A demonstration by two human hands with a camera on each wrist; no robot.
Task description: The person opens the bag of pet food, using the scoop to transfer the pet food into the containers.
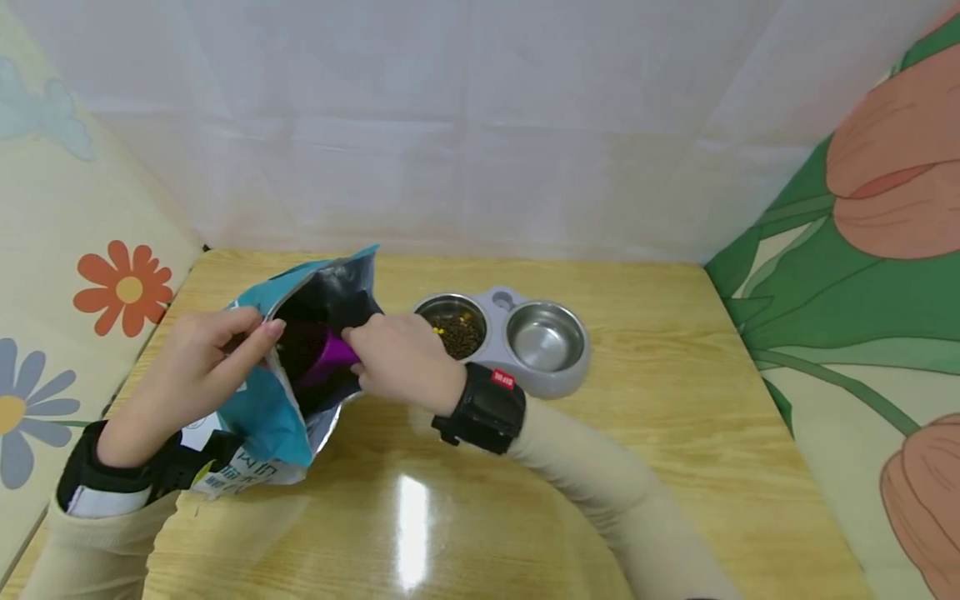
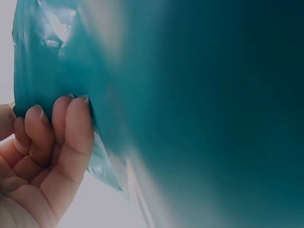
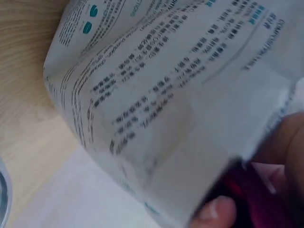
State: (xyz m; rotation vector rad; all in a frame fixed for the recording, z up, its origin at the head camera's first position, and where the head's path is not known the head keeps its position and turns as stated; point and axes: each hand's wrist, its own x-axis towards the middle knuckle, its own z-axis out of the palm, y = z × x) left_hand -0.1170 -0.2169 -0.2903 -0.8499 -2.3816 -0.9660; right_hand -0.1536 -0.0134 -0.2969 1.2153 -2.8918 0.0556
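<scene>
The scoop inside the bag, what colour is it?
Purple; the scoop shows best in the head view.

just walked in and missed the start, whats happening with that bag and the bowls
A person's left hand holds open the rim of a teal pet food bag on the wooden table. The right hand holds a purple scoop inside the bag's mouth. Beside it sits a grey double bowl: its left dish holds kibble, its right dish is empty.

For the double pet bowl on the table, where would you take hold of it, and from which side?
Probably the grey rim of the double bowl at the empty steel cup's end, coming from the right. That end is clear, while the right hand and the teal bag crowd the end holding kibble. Keep it level.
</scene>
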